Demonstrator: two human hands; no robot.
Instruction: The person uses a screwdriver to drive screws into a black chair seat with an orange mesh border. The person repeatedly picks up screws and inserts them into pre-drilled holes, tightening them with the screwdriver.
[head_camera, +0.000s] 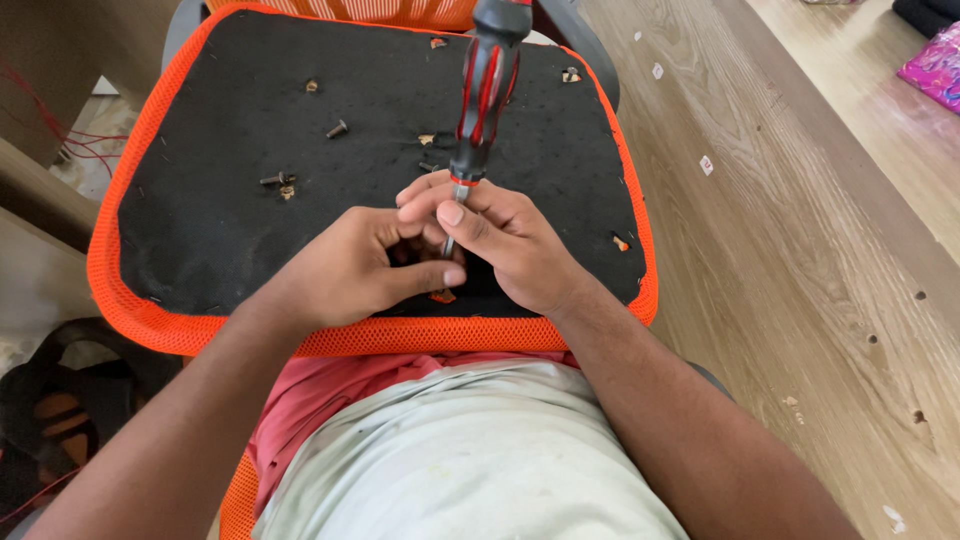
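An orange mesh chair seat (130, 300) lies upside down on my lap, its black underside (220, 180) facing up. A screwdriver (485, 90) with a black and red handle stands upright over the near middle of the underside. My right hand (510, 240) pinches its metal shaft just below the handle. My left hand (365, 265) is curled beside the tip, fingers closed around the spot where the shaft meets the seat. What the tip touches is hidden by my fingers.
Loose screws (337, 128) and screw holes dot the black underside, one screw (277, 180) at the left. A wooden floor (800, 260) stretches to the right. A pink patterned object (935, 65) lies at the far right. Dark objects (60, 400) sit at lower left.
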